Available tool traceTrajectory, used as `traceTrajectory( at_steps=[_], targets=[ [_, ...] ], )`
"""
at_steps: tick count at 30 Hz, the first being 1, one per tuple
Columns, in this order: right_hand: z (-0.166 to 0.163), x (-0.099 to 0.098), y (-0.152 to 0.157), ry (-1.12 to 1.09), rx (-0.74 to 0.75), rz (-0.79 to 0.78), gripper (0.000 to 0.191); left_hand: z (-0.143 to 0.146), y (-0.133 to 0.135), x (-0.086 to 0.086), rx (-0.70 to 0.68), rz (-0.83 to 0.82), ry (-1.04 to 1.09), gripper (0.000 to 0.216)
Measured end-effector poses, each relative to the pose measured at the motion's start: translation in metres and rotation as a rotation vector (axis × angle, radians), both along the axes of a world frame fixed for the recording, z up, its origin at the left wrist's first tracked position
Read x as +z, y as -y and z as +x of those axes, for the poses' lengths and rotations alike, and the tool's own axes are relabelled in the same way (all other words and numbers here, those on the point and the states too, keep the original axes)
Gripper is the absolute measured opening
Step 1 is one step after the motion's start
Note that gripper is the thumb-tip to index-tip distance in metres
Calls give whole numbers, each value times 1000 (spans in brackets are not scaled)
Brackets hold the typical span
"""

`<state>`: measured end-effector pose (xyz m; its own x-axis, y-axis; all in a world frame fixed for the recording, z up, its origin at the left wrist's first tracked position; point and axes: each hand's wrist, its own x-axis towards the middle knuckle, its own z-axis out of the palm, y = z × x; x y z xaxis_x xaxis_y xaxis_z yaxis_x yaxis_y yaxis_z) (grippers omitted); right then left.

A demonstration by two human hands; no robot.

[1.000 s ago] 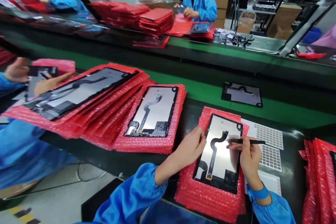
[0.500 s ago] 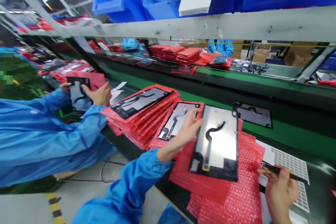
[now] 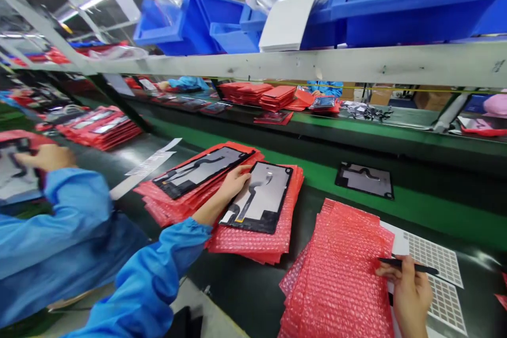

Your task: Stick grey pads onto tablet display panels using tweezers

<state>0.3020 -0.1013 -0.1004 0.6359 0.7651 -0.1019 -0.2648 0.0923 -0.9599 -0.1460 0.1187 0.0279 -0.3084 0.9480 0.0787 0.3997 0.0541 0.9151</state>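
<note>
My left hand (image 3: 233, 184) grips the upper left edge of a tablet screen panel (image 3: 259, 195), its silver back up with a dark ribbon cable. This panel lies on the middle stack of red bubble-wrap bags (image 3: 253, 243). Black tweezers (image 3: 410, 265) are pinched in my right hand (image 3: 407, 285), just over the right edge of another pile of red bubble-wrap bags (image 3: 340, 274). Beside that hand lie white sheets with rows of small grey squares (image 3: 435, 259).
Another panel (image 3: 206, 166) tops the left red stack. A panel (image 3: 364, 179) lies on the green strip. At left, a co-worker's hand (image 3: 51, 158) holds a panel. Overhead runs a shelf rail (image 3: 277, 66) with blue bins (image 3: 396, 21). White strips (image 3: 144, 169) lie on the bench.
My left hand has carried the panel left from above the right bag pile onto the middle stack. The tweezers stay in my right hand. The co-worker's panel has moved left.
</note>
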Motion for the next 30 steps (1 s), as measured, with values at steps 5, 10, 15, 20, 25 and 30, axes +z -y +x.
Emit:
traceTrajectory(
  at_steps=[5,10,15,20,25,30],
  targets=[
    [-7,5,-2,11,-30,31,55,49,-10,19,-113,17,-310,36],
    [-9,10,-4,-16,-50,51,55,192,-59,-3,-402,-235,-409,26],
    [-6,20,-5,-14,-66,74,53,282,-96,-37,-450,-537,-386,37],
    [-3,33,-8,-27,-99,84,53,277,-101,-40,-413,-609,-165,39],
    [9,42,-6,-7,-117,120,52,269,-77,-12,-427,-457,295,33],
    [44,52,-2,122,-114,105,52,243,9,17,-430,-360,636,23]
  ],
)
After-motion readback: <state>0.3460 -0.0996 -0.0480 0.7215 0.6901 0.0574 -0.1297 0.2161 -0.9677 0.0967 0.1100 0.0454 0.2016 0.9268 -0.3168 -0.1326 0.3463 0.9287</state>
